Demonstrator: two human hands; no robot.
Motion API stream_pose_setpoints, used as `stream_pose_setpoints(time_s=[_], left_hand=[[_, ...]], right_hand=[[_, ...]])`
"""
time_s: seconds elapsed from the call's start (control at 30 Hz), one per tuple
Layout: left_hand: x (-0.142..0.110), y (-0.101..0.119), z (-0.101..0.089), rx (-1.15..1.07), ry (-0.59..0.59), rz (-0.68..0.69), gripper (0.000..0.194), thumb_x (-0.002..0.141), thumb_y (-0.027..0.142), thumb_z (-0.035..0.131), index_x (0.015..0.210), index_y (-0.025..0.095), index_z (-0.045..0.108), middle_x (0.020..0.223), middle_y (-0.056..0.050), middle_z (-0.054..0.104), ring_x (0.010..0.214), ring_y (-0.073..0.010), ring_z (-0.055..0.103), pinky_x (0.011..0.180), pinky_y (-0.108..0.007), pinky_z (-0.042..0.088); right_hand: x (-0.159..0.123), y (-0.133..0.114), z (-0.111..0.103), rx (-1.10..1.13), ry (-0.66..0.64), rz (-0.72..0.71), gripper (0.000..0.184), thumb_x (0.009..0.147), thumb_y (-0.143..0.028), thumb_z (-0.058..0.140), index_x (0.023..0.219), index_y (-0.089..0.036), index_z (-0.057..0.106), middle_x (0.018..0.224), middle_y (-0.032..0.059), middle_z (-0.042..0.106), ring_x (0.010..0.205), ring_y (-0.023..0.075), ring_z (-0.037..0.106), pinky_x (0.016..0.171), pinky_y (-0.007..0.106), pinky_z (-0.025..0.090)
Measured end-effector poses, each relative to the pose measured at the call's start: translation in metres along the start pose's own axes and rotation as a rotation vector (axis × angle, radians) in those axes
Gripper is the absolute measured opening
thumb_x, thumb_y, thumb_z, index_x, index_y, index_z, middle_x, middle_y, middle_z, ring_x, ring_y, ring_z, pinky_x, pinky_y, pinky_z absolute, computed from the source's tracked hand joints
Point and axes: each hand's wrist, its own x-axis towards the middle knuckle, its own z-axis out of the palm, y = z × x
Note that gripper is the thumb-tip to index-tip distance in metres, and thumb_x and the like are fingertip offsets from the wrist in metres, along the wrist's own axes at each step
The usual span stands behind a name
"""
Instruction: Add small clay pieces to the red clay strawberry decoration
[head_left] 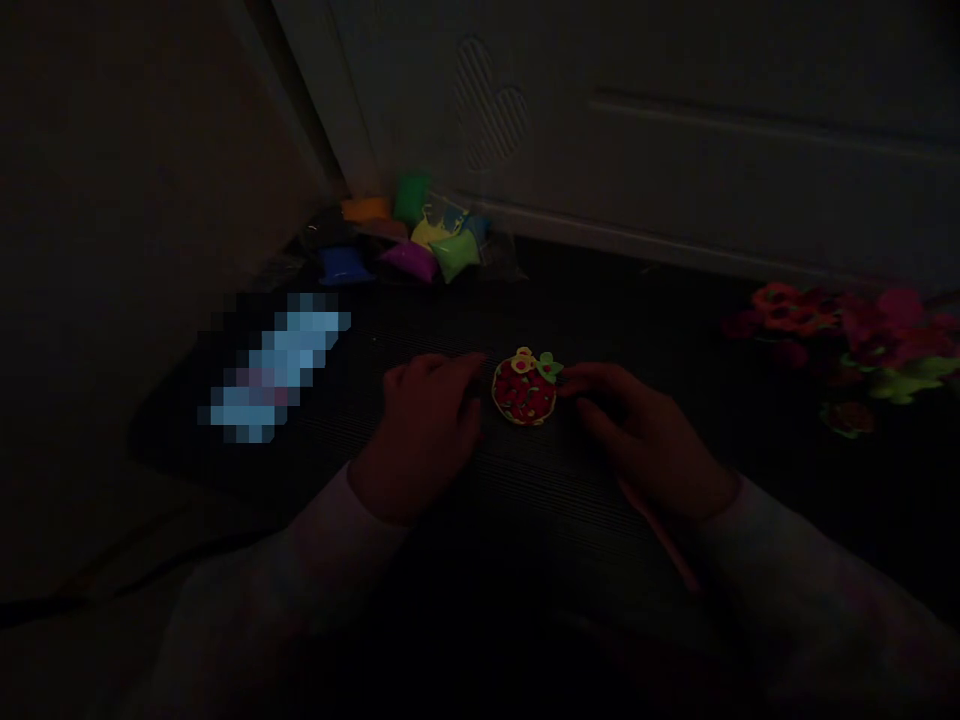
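In the dim light a small round red piece (523,398) with a yellow rim and green flecks lies on the dark tabletop. A yellow flower (523,362) and a green flower (548,367), each with a reddish centre, sit on its top edge. To its left is my left hand (427,430), fingers stretched, thumb apart, holding nothing visible. My right hand (645,435) has its fingertips at the green flower's right edge; whether they touch is unclear. Its thumb and forefinger are apart. A thin pinkish stick (667,548) shows under the right palm, its upper end hidden.
Several coloured packets, including a blue packet (345,265) and a light green packet (456,256), lie against the pale panel (675,170) at the back. A blurred bright screen (281,365) is on the left. Pink, orange and green flower-like pieces (877,335) are heaped at right.
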Motion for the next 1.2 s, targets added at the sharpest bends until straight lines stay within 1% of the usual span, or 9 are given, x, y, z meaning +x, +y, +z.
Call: stream_pose_setpoints(time_s=[0.1,0.2,0.3,0.43,0.57,0.67,0.77,0.97,1.2], left_hand=[[-0.008,-0.007,-0.005,0.071,-0.058,0.066,0.021,0.077,0.026,0.052,0.094,0.021,0.062,0.100,-0.004,0.063,0.101,-0.0260,0.048,0.085,-0.047,0.027],[-0.014,-0.012,-0.002,0.093,-0.108,0.132,0.015,0.078,0.025,0.052,0.086,0.024,0.065,0.090,-0.002,0.065,0.095,-0.0242,0.051,0.082,-0.047,0.026],[-0.013,-0.012,0.002,0.098,-0.081,0.153,0.014,0.079,0.022,0.051,0.079,0.023,0.065,0.085,-0.001,0.066,0.091,-0.0230,0.052,0.081,-0.047,0.025],[-0.017,-0.002,-0.005,-0.128,-0.087,0.112,0.014,0.080,0.022,0.050,0.080,0.022,0.064,0.084,-0.001,0.066,0.087,-0.0200,0.054,0.081,-0.042,0.029],[-0.032,0.017,-0.016,-0.671,-0.269,-0.042,0.012,0.078,0.026,0.052,0.079,0.022,0.063,0.086,0.004,0.064,0.080,-0.0126,0.056,0.075,-0.027,0.038],[-0.043,0.027,-0.018,-1.026,-0.443,-0.198,0.013,0.078,0.025,0.053,0.072,0.022,0.064,0.079,0.007,0.064,0.073,-0.0083,0.056,0.068,-0.019,0.040],[-0.050,0.031,-0.015,-1.268,-0.519,-0.309,0.010,0.077,0.024,0.056,0.072,0.022,0.065,0.072,0.008,0.063,0.069,-0.0055,0.055,0.065,-0.014,0.040],[-0.059,0.030,-0.012,-1.423,-0.570,-0.440,0.004,0.069,0.023,0.063,0.069,0.019,0.066,0.066,0.007,0.064,0.062,-0.0056,0.055,0.062,-0.016,0.041],[-0.069,0.025,-0.010,-1.400,-0.615,-0.468,0.011,0.060,0.025,0.070,0.069,0.019,0.067,0.067,0.004,0.067,0.063,-0.0109,0.059,0.065,-0.023,0.045]], right_hand=[[-0.001,0.000,-0.007,0.008,0.007,0.025,0.024,0.078,-0.022,0.047,0.102,-0.022,0.054,0.099,0.0024,0.065,0.094,0.0190,0.058,0.082,0.037,0.044],[-0.007,-0.008,-0.023,0.018,0.075,0.029,0.023,0.079,-0.027,0.049,0.101,-0.025,0.056,0.095,0.0007,0.066,0.088,0.0185,0.060,0.075,0.034,0.048],[-0.021,-0.027,-0.043,-0.054,0.171,0.000,0.019,0.079,-0.035,0.051,0.095,-0.028,0.059,0.093,-0.0007,0.066,0.082,0.0186,0.062,0.070,0.032,0.050],[-0.050,-0.053,-0.054,-0.165,0.195,-0.088,0.018,0.079,-0.036,0.051,0.093,-0.032,0.060,0.081,-0.0018,0.067,0.063,0.0161,0.063,0.046,0.025,0.048],[-0.071,-0.066,-0.039,-0.291,0.117,-0.304,0.024,0.080,-0.026,0.048,0.103,-0.028,0.055,0.093,0.0016,0.065,0.078,0.0168,0.063,0.064,0.027,0.053],[-0.078,-0.075,-0.023,-0.299,0.042,-0.332,0.032,0.078,-0.017,0.050,0.109,-0.023,0.051,0.099,0.0036,0.064,0.085,0.0149,0.061,0.068,0.024,0.053],[-0.081,-0.085,-0.010,-0.246,0.079,-0.306,0.025,0.078,-0.016,0.050,0.102,-0.019,0.055,0.095,0.0044,0.065,0.085,0.0133,0.061,0.069,0.022,0.054],[-0.085,-0.096,0.005,-0.123,0.192,-0.215,0.017,0.081,-0.020,0.050,0.092,-0.018,0.062,0.086,0.0026,0.067,0.078,0.0094,0.062,0.069,0.015,0.052],[-0.088,-0.101,0.007,-0.015,0.153,-0.214,0.017,0.078,-0.017,0.054,0.090,-0.020,0.064,0.084,0.0037,0.067,0.072,0.0111,0.064,0.061,0.016,0.053]])
